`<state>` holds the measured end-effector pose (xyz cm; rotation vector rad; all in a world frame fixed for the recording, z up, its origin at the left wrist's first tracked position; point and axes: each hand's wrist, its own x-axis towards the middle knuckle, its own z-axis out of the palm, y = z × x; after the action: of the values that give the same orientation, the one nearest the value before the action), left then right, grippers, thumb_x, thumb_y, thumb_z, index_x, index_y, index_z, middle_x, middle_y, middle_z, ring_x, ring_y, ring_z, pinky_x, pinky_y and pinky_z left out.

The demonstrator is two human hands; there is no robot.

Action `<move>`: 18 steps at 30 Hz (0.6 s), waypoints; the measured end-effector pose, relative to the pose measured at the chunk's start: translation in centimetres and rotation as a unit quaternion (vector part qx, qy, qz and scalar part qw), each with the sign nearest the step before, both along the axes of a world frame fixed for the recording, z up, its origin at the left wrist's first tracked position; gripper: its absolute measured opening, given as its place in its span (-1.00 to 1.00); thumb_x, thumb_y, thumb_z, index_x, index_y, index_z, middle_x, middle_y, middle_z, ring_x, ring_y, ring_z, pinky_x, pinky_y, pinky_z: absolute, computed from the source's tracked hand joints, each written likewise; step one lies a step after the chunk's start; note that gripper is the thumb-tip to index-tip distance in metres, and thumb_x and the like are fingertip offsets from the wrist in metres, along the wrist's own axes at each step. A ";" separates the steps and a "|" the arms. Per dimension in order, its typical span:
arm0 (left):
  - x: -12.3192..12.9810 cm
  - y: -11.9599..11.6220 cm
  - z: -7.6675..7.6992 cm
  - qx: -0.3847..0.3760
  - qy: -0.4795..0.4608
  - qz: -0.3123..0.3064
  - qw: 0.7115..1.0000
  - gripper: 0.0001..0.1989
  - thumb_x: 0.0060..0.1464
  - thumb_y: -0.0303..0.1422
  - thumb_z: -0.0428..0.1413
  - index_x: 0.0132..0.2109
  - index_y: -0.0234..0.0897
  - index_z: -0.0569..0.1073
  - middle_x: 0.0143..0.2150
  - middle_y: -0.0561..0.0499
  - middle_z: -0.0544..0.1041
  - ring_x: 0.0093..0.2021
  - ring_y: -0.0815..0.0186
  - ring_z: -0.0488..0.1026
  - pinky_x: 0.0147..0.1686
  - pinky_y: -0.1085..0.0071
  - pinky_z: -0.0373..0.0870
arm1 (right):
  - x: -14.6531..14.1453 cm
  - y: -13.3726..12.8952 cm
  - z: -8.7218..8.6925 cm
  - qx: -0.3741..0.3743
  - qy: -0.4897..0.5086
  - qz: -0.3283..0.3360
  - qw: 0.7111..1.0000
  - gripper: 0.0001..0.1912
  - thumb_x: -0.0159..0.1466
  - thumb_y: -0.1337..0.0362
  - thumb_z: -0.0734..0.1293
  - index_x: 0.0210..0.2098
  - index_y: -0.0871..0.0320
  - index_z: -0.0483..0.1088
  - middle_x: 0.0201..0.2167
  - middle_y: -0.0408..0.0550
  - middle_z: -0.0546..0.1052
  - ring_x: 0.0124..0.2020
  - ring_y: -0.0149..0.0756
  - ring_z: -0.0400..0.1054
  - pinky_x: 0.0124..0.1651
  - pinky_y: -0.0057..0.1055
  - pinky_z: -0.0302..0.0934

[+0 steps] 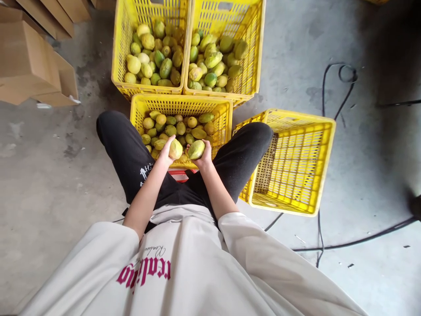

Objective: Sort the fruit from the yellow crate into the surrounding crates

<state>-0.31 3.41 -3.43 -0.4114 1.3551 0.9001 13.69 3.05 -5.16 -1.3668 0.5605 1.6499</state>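
Note:
My left hand (166, 150) is wrapped round a yellow-green fruit (176, 149). Another greenish fruit (196, 149) is in my right hand (206, 154), its fingers curled round the outer side. Both hands are side by side, a small gap between the two fruits, over the near part of a yellow crate (226, 127) between my knees. Inside that crate lie several green and yellow fruits (180, 128), some hidden beneath my hands.
Two more yellow crates (115, 57) (259, 57) of fruit stand beyond the near one. To the right is a tilted yellow crate (324, 166) with no fruit visible in it. Cardboard boxes (42, 57) lie at upper left, and black cables (355, 242) cross the floor at right.

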 end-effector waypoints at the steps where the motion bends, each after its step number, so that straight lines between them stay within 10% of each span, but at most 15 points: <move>1: 0.1 0.0 0.0 0.003 -0.004 -0.002 1.000 -0.65 0.57 -0.15 0.48 -0.16 -0.12 0.56 -0.43 0.09 0.61 -0.52 0.35 0.57 -0.46 0.53 0.53 | 0.0 0.0 0.1 0.001 0.006 0.002 1.000 -0.70 0.64 0.00 0.38 -0.19 -0.02 0.48 -0.45 -0.11 0.58 -0.29 -0.04 0.69 -0.20 -0.18 0.76; 18: 0.9 -0.6 1.4 0.013 0.023 -0.072 0.997 -0.82 0.58 -0.29 0.40 -0.08 -0.21 0.63 -0.40 0.12 0.59 -0.49 0.33 0.57 -0.33 0.45 0.66 | -0.5 -0.9 -2.6 0.001 -0.047 0.074 0.996 -0.72 0.63 0.01 0.43 -0.19 -0.01 0.59 -0.43 -0.18 0.62 -0.32 -0.17 0.60 -0.21 -0.33 0.67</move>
<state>0.63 2.82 -2.07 -0.2706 1.3957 0.8101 13.16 2.17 -7.72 -1.5063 0.4106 1.6933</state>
